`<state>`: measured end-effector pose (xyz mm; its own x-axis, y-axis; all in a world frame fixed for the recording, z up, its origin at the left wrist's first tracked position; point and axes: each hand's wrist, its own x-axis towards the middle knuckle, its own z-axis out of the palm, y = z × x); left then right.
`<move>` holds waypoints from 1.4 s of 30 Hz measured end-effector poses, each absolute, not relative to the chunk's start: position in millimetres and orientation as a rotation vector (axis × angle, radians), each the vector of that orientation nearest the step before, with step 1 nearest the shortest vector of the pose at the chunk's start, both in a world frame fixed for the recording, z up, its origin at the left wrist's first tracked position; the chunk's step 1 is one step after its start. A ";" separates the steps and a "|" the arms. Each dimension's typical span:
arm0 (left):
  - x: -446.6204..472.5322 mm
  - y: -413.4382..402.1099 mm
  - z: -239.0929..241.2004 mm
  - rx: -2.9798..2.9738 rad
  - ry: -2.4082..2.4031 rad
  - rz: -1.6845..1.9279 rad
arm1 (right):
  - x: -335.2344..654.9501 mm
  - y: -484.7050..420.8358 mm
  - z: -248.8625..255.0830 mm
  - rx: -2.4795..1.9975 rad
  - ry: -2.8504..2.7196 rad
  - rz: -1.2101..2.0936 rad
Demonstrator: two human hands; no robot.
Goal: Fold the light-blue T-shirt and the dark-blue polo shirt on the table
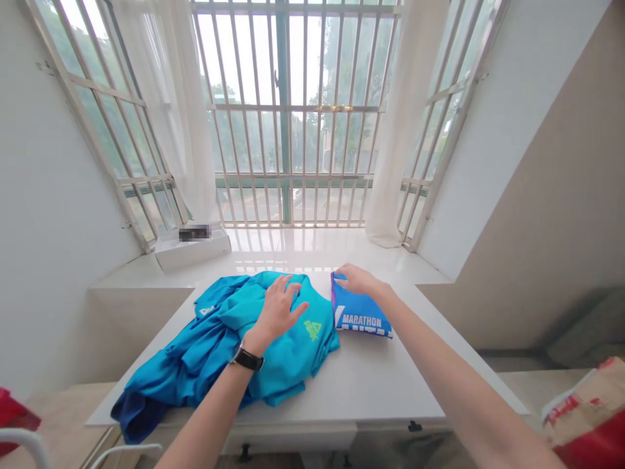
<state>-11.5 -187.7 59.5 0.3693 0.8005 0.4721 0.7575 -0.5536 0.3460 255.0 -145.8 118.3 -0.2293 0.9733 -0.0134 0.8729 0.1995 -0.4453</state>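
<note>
My left hand (278, 306), with a black watch on its wrist, lies flat with fingers spread on a rumpled heap of turquoise shirts (209, 352) that covers the left half of the white table (371, 381). One shirt shows a yellow-green logo. My right hand (356, 279) rests on the far edge of a folded blue shirt (364, 316) printed "MARATHON", lying just right of the heap. Its fingers curl over the fold's top corner.
Beyond the table runs a glossy white window sill (293, 251) with a white box (193, 251) on its left. Barred windows and sheer curtains stand behind. A red and tan bag (586, 407) sits at lower right, a white chair frame (29, 446) at lower left.
</note>
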 end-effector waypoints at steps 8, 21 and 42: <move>5.2 -189.5 3.4 2.564 1.353 0.216 | 291.5 -168.0 79.9 -2.049 -2.233 0.389; 48.7 -212.7 83.0 1.742 0.955 1.564 | 189.3 -192.5 222.7 -0.641 -1.499 0.869; -5.8 -198.8 64.0 2.199 1.233 1.189 | 283.4 -173.8 114.8 -1.740 -2.217 0.392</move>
